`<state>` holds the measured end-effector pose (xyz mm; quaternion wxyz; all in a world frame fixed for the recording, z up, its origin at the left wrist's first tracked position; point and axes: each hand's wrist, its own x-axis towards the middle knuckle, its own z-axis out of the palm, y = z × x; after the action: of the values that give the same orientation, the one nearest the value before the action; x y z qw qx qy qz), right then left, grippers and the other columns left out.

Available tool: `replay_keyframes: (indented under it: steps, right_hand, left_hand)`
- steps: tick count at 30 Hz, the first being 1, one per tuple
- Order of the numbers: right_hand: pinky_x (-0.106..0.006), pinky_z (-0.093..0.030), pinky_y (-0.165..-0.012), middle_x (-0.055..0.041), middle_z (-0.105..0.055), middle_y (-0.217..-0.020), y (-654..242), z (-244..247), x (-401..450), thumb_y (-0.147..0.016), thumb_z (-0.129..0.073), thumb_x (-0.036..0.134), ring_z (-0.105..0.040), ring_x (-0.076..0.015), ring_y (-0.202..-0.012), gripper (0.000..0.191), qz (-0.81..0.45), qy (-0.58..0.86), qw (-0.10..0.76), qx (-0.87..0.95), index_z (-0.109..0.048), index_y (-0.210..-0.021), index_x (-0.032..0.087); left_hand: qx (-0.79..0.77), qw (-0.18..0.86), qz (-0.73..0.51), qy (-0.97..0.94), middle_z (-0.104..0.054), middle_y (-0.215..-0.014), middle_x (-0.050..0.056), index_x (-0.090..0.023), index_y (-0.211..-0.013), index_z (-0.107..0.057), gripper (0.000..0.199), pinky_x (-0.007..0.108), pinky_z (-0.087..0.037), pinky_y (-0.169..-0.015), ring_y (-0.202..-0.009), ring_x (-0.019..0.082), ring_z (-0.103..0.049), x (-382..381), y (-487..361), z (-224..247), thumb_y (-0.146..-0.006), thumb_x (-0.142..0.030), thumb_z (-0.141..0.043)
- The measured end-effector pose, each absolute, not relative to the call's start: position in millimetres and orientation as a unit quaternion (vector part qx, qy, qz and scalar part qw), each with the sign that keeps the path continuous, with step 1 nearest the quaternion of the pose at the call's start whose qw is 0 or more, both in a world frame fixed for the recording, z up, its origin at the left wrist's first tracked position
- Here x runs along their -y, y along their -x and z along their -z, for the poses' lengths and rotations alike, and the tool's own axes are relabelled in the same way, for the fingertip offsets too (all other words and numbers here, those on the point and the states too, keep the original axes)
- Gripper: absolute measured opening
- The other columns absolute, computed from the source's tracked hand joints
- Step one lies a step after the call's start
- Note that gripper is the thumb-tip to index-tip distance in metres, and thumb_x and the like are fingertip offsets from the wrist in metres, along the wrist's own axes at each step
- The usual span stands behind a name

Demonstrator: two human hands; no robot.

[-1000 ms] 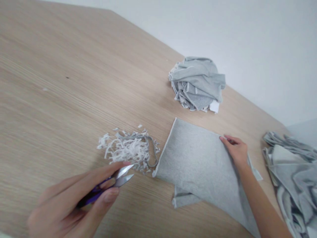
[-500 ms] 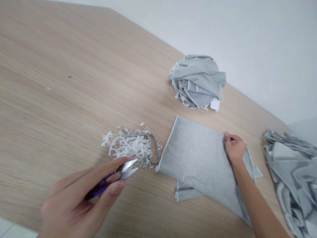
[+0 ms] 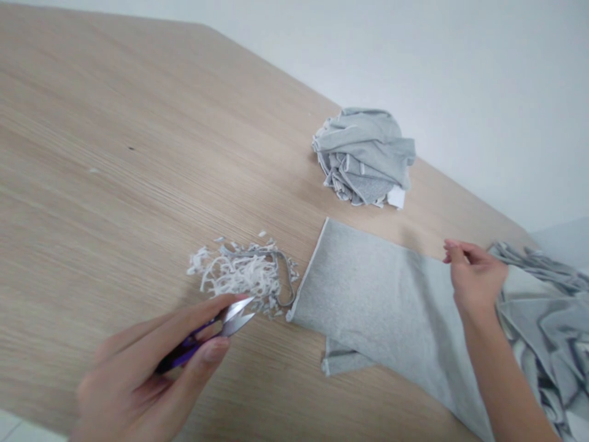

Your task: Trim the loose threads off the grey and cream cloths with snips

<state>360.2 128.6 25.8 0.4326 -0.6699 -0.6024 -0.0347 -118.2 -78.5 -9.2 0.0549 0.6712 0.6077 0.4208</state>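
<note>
Pale wood grain covers the desk (image 3: 151, 184), which runs up to a plain white wall (image 3: 437, 80). Your left hand (image 3: 133, 362) grips the snips (image 3: 234, 324), the purple handles inside your fingers and the blades parted, just beside the scraps (image 3: 248, 275). Your right hand (image 3: 481, 279) is at the far edge of the grey cloth (image 3: 368, 288), fingertips drawn close together; whether they pinch the edge, I cannot tell. The cloth lies across the desk between your hands, its near part passing under your right forearm, with another grey piece (image 3: 345, 357) jutting out from below it. Beyond sits a bundle (image 3: 368, 153), and a loose heap (image 3: 547, 313) is beside your right arm.

Watch the bare tips: if you swing the snips in low with the blades parted, they could nick the cloth or catch the layer under it. A hard pull by your right hand could skew the cloth, and dragging it left could sweep scraps along or trap them beneath.

Its hemmed short end faces left, towards the scraps; the long axis slants from there down to the right and towards you. Your snips point away from you and rightwards, roughly at that hem.
</note>
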Motion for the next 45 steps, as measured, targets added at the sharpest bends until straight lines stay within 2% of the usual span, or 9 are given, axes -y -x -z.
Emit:
replay_keyframes:
  steps: [7, 12, 20, 25, 30, 34, 36, 39, 45]
  right_hand:
    - [-0.025, -0.053, -0.059, -0.0025, -0.078, -0.081, -207.8, -63.7, -91.3, -0.087, -0.077, 0.031, -0.066, -0.0131, -0.064, 0.013, -0.123, 0.520, 0.471, 0.702, -0.080, -0.080, 0.020]
    - [-0.023, -0.054, -0.068, -0.0013, -0.080, -0.082, -84.9, -40.2, -77.1, -0.093, -0.074, 0.025, -0.071, -0.0113, -0.073, 0.014, -0.318, 0.313, 0.327, 0.833, -0.081, -0.082, 0.019]
    - [-0.022, -0.054, -0.091, -0.0047, -0.073, -0.105, -11.7, -12.8, -68.9, -0.096, -0.073, 0.025, -0.067, -0.0136, -0.098, 0.009, -0.222, 0.090, 0.135, 0.961, -0.078, -0.094, 0.017]
    - [-0.024, -0.054, -0.100, -0.0034, -0.075, -0.120, -21.5, -16.3, -69.5, -0.097, -0.068, 0.016, -0.068, -0.0148, -0.112, 0.021, -0.171, 0.123, 0.136, 0.968, -0.074, -0.118, 0.017]
    - [-0.029, -0.059, -0.092, -0.0034, -0.079, -0.123, -43.1, -22.9, -75.3, -0.109, -0.051, 0.034, -0.076, -0.0156, -0.102, 0.032, -0.199, 0.225, 0.174, 0.938, -0.069, -0.133, 0.024]
    - [-0.031, -0.057, -0.107, -0.0049, -0.073, -0.137, -82.8, -35.4, -84.8, -0.104, -0.044, 0.009, -0.071, -0.0149, -0.122, 0.046, -0.200, 0.193, 0.258, 0.925, -0.062, -0.144, 0.022]
    - [-0.036, -0.058, -0.107, -0.0044, -0.076, -0.131, -118.8, -37.2, -94.5, -0.100, -0.049, 0.009, -0.072, -0.0171, -0.119, 0.044, -0.160, 0.248, 0.329, 0.897, -0.070, -0.136, 0.025]
    - [-0.038, -0.063, -0.093, -0.0062, -0.081, -0.113, -193.2, -31.8, -114.9, -0.094, -0.067, 0.030, -0.077, -0.0205, -0.095, 0.023, -0.091, 0.477, 0.389, 0.783, -0.081, -0.111, 0.024]
    - [-0.040, -0.060, -0.071, -0.0120, -0.079, -0.076, -344.7, -8.9, -141.2, -0.075, -0.079, 0.052, -0.071, -0.0245, -0.068, 0.044, -0.019, 0.690, 0.384, 0.614, -0.084, -0.092, 0.012]
  left_hand:
    - [-0.621, 0.054, -0.423, -0.657, -0.083, -0.102, -0.005, -0.038, -0.124, -0.071, 0.029, 0.026, -0.063, -0.071, -0.077, 0.014, -0.078, 82.7, 117.5, 17.6, -0.103, -0.044, -0.052]
    - [-0.644, 0.091, -0.436, -0.622, -0.082, -0.102, -0.001, -0.035, -0.117, -0.076, 0.030, 0.029, -0.062, -0.071, -0.084, 0.020, -0.079, 87.4, 119.3, 21.0, -0.100, -0.046, -0.055]
    - [-0.542, 0.035, -0.454, -0.707, -0.081, -0.094, 0.000, -0.029, -0.127, -0.070, 0.033, 0.020, -0.063, -0.065, -0.070, 0.015, -0.076, 81.2, 135.0, 25.5, -0.096, -0.034, -0.060]
    - [-0.531, 0.008, -0.438, -0.725, -0.079, -0.088, 0.000, -0.027, -0.126, -0.069, 0.032, 0.017, -0.063, -0.060, -0.065, 0.013, -0.074, 78.3, 134.4, 25.3, -0.097, -0.032, -0.057]
    - [-0.540, 0.019, -0.440, -0.717, -0.079, -0.090, -0.001, -0.026, -0.125, -0.069, 0.032, 0.016, -0.062, -0.061, -0.064, 0.011, -0.073, 77.1, 131.5, 27.6, -0.098, -0.036, -0.055]
    - [-0.525, 0.011, -0.432, -0.733, -0.079, -0.090, -0.002, -0.028, -0.126, -0.069, 0.031, 0.012, -0.060, -0.060, -0.064, 0.009, -0.073, 75.9, 131.5, 23.0, -0.100, -0.036, -0.055]
    - [-0.544, 0.033, -0.431, -0.719, -0.079, -0.092, -0.004, -0.032, -0.128, -0.068, 0.031, 0.014, -0.060, -0.061, -0.064, 0.009, -0.072, 77.2, 127.4, 17.4, -0.102, -0.039, -0.053]
    - [-0.581, 0.059, -0.423, -0.693, -0.078, -0.092, -0.006, -0.038, -0.129, -0.066, 0.031, 0.018, -0.062, -0.065, -0.065, 0.010, -0.071, 80.1, 118.9, 8.7, -0.105, -0.045, -0.047]
    - [-0.583, 0.062, -0.425, -0.689, -0.078, -0.089, -0.008, -0.041, -0.129, -0.065, 0.029, 0.018, -0.062, -0.065, -0.066, 0.009, -0.071, 82.2, 113.5, 2.8, -0.105, -0.041, -0.048]
